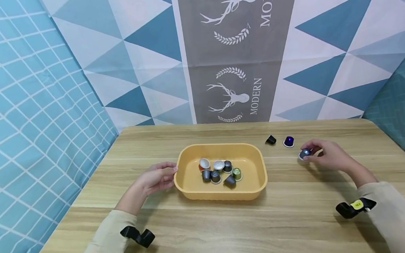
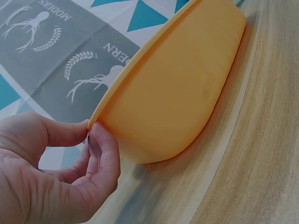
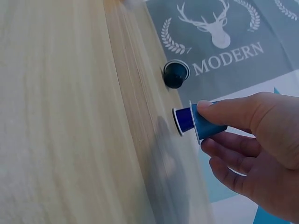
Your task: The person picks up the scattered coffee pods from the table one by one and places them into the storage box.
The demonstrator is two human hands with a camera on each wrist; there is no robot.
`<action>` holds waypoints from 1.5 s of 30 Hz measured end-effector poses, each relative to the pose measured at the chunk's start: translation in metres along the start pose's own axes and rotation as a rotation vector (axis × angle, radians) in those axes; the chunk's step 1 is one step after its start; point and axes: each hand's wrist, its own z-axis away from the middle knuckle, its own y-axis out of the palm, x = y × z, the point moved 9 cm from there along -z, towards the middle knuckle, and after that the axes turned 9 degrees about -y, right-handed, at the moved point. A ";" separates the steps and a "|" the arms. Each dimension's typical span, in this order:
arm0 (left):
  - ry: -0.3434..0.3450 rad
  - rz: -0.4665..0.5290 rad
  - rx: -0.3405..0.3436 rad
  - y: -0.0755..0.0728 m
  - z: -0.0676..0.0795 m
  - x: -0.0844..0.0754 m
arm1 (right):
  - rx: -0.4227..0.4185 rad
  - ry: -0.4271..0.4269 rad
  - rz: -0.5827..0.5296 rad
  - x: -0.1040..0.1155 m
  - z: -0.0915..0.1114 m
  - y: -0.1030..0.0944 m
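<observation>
My left hand point(image 1: 157, 177) pinches the left rim of a yellow plastic basin point(image 1: 215, 195); the left wrist view shows thumb and fingers on its edge point(image 2: 154, 37). Inside the basin lie several coffee capsules, among them a green one point(image 1: 237, 173), a silver-lidded one point(image 1: 218, 165) and dark ones point(image 1: 206, 176). On the right, my right hand point(image 1: 328, 156) holds a blue coffee capsule point(image 3: 208, 126) between thumb and fingers, its white rim facing left in the right wrist view. Just behind it are a dark blue capsule point(image 1: 289, 141) and a black capsule point(image 1: 270, 140) on the table.
The wooden table point(image 1: 211, 233) runs back to a patterned cloth backdrop point(image 1: 154, 55). A blue grid-patterned cloth point(image 1: 25, 100) hangs along the left side, and a teal cloth point(image 1: 404, 102) on the right. Both wrists wear black camera mounts point(image 1: 137, 235).
</observation>
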 end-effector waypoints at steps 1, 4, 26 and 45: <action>-0.001 0.000 -0.001 0.000 0.000 0.000 | -0.001 -0.006 0.000 0.002 0.000 0.000; -0.001 0.001 -0.002 0.000 0.001 0.000 | 0.002 -0.018 -0.003 0.008 0.000 0.000; 0.009 0.008 0.013 -0.001 -0.001 0.001 | -0.029 -0.101 -0.012 0.046 -0.004 0.002; 0.016 -0.007 0.024 0.003 -0.001 0.002 | -0.078 -0.175 -0.023 0.070 -0.009 0.004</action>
